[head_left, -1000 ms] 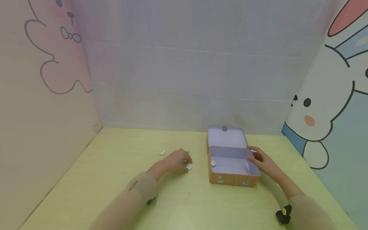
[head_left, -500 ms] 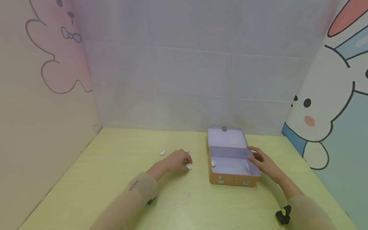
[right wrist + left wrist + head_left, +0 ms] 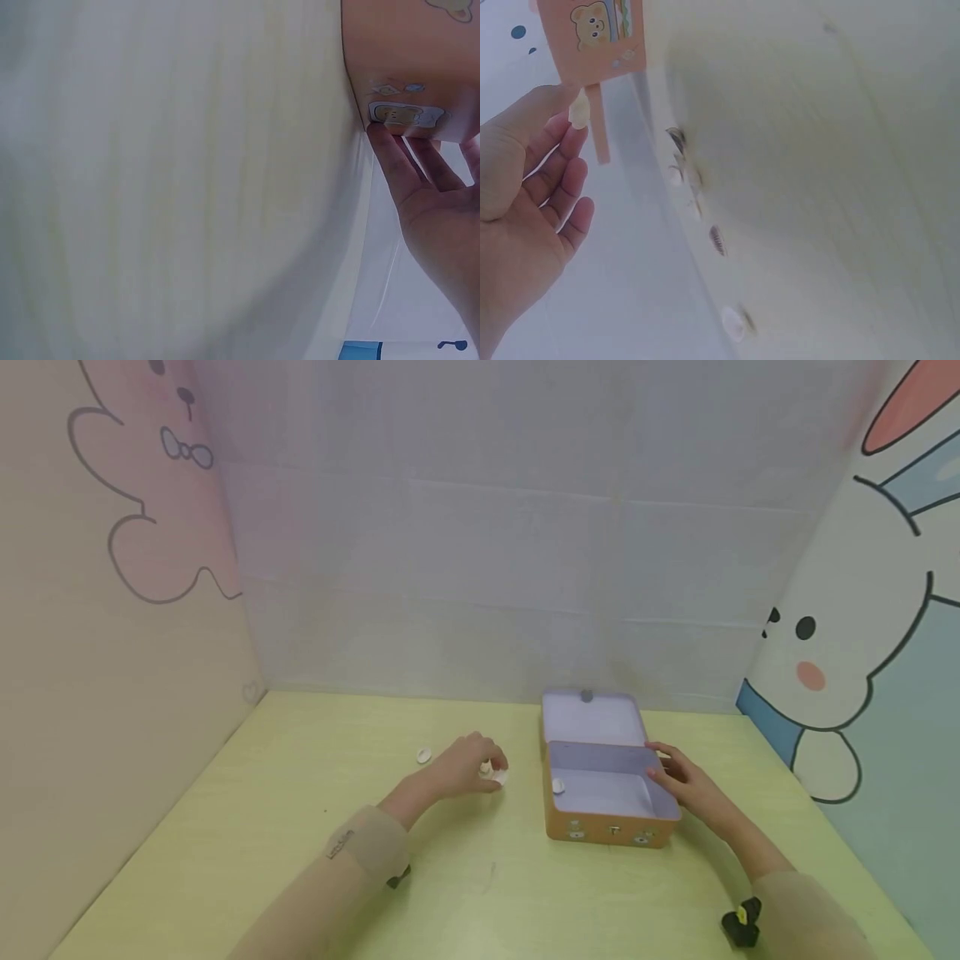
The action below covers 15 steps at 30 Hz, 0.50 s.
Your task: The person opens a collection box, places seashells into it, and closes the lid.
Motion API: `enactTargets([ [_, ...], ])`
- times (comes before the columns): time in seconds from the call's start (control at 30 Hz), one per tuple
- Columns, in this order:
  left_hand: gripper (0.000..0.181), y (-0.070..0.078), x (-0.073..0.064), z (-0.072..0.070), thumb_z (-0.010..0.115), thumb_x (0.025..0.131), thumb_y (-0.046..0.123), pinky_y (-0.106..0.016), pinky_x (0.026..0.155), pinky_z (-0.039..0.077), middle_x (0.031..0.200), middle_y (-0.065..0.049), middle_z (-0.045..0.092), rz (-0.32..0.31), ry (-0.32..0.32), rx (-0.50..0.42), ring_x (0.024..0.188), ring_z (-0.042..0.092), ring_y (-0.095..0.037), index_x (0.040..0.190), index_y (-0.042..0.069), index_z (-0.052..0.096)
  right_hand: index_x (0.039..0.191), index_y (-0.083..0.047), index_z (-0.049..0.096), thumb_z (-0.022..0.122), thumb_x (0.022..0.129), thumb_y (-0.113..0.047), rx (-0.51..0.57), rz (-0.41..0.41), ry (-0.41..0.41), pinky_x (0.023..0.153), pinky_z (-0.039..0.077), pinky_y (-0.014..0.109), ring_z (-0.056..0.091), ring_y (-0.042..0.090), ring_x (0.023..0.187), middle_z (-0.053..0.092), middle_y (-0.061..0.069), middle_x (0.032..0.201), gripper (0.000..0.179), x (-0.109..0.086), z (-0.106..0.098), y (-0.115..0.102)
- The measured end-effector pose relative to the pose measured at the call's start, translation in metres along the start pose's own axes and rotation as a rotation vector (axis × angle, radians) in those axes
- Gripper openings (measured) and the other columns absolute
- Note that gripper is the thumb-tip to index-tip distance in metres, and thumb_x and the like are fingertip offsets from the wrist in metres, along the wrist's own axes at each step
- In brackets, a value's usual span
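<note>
My left hand (image 3: pixel 461 768) hovers a little above the table and pinches a small white seashell (image 3: pixel 580 110) between thumb and fingertips. Below it, several more shells lie on the table, among them a ridged shell (image 3: pixel 717 240) and a white shell (image 3: pixel 733 323). An orange tin box (image 3: pixel 609 829) with a lilac inside stands to the right, its lid (image 3: pixel 592 720) laid back. One white shell (image 3: pixel 558 786) sits inside at the left wall. My right hand (image 3: pixel 693 785) rests against the box's right side, with fairly straight fingers touching the wall in the right wrist view.
The pale yellow table (image 3: pixel 480 893) is bounded by a white back wall (image 3: pixel 465 568) and printed side walls. Another white shell (image 3: pixel 423 756) lies left of the left hand. The raised box walls and opened lid stand near the back wall.
My left hand has lifted slightly up and away from where it was on the table, with the white seashell in its fingers. The right hand and the box have stayed in place.
</note>
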<state>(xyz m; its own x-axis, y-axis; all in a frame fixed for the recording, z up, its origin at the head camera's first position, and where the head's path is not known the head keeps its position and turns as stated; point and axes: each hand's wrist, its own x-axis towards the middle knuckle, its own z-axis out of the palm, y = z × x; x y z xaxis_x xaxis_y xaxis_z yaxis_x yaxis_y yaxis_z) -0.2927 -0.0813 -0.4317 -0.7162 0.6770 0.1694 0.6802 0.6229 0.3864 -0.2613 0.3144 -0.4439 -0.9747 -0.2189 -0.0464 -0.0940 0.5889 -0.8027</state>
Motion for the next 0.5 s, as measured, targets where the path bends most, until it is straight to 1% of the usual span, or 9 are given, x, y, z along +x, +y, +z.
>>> enactTargets([
  [0.13, 0.026, 0.007, 0.003, -0.006, 0.074, 0.081, 0.023, -0.033, 0.085, 0.042, 0.098, 0.003, 0.064, 0.007, 0.046, 0.017, 0.093, 0.051, -0.016, 0.104, 0.012, 0.067, 0.148, -0.016, 0.022, 0.047, 0.099, -0.034, 0.009, 0.001, -0.001, 0.093, 0.044, 0.059, 0.034, 0.05, 0.13, 0.027, 0.033, 0.146, 0.058, 0.0, 0.0, 0.001],
  [0.3, 0.026, 0.016, 0.009, -0.01, 0.074, 0.081, 0.026, -0.031, 0.085, 0.041, 0.096, 0.005, 0.064, 0.028, 0.099, 0.067, 0.092, 0.05, -0.014, 0.104, 0.015, 0.067, 0.148, -0.016, 0.022, 0.047, 0.099, -0.035, 0.007, 0.008, 0.0, 0.092, 0.043, 0.06, 0.033, 0.051, 0.129, 0.026, 0.033, 0.146, 0.058, 0.0, 0.0, 0.001],
  [0.5, 0.026, 0.031, 0.016, -0.011, 0.074, 0.081, 0.026, -0.031, 0.083, 0.042, 0.095, 0.004, 0.065, 0.056, 0.164, 0.073, 0.091, 0.051, -0.014, 0.103, 0.014, 0.067, 0.148, -0.017, 0.022, 0.047, 0.098, -0.038, 0.011, 0.017, -0.004, 0.093, 0.043, 0.061, 0.032, 0.051, 0.13, 0.024, 0.032, 0.147, 0.06, -0.001, 0.0, 0.0],
])
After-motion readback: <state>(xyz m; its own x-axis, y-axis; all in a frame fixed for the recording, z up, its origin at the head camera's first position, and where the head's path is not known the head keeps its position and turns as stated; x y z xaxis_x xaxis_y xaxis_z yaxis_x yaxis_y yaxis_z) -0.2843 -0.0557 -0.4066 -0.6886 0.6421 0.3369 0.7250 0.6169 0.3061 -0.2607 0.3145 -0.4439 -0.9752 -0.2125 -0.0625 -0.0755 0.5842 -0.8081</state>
